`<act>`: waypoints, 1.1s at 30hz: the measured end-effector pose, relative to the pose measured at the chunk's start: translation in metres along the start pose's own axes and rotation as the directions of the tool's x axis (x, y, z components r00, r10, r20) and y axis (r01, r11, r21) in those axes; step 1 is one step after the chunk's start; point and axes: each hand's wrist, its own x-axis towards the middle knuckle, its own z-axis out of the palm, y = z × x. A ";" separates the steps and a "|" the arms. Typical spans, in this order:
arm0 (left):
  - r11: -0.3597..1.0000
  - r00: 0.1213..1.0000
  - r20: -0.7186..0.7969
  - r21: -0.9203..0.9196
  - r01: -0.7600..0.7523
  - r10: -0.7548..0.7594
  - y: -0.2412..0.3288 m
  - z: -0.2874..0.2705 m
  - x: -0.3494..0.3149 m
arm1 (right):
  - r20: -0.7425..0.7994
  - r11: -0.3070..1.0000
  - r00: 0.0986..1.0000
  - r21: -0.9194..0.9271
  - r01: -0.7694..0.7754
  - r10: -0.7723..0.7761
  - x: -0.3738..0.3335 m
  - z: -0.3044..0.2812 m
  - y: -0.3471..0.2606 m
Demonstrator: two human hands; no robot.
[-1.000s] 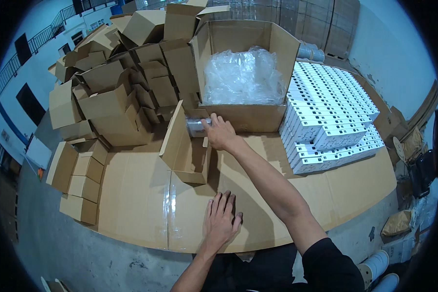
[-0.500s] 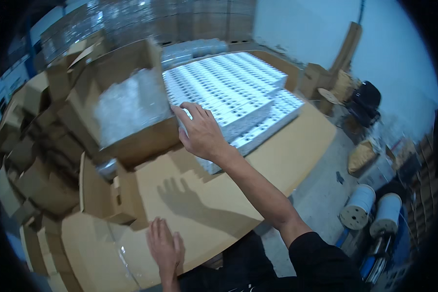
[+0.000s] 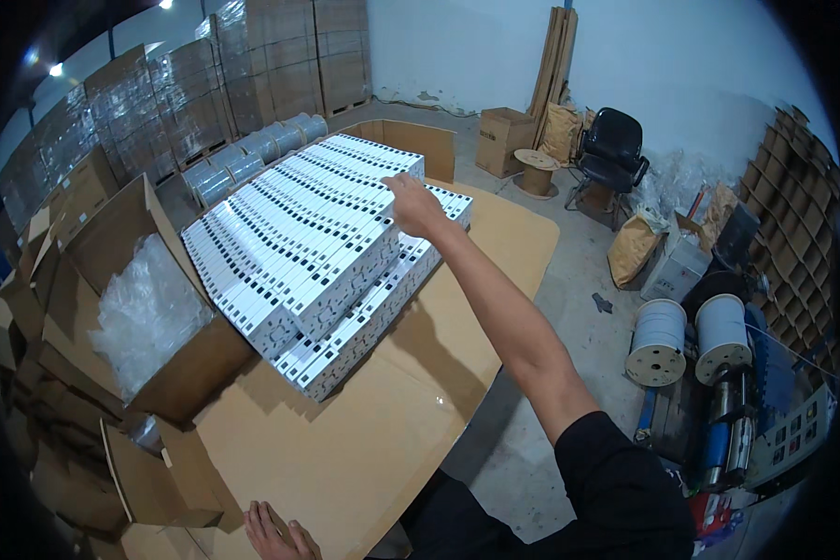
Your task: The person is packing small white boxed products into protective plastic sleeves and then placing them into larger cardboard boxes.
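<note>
Rows of slim white pieces with black squares (image 3: 294, 219) lie packed in a stepped stack on a cardboard-covered table (image 3: 345, 467). My right hand (image 3: 414, 205) is over the stack's right end, its fingers bent and drawn together near the upper layer's edge. Whether anything is between them is hidden. Low in the picture, my left hand (image 3: 278, 536) lies on the cardboard with fingers stretched out, holding nothing; the lower edge cuts it off. Left of the stack stands an open carton (image 3: 201, 369) with crumpled clear plastic bags (image 3: 149, 313) inside.
A smaller opened cardboard box (image 3: 154, 476) lies at the table's left. Beyond the table are wrapped rolls (image 3: 252, 159), a black chair (image 3: 611, 154) and a wooden spool (image 3: 536, 173). White cable reels (image 3: 656, 341) stand on the floor at right.
The head view has turned right, so the stack appears lower and further left. My right hand has gone from the stack's near left part, fingers spread, to its right end, fingers drawn in.
</note>
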 end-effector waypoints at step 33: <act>1.000 1.000 0.006 -0.011 0.007 -0.007 -0.007 0.005 0.000 | -0.073 0.997 0.995 -0.043 -0.069 0.066 -0.016 -0.014 0.067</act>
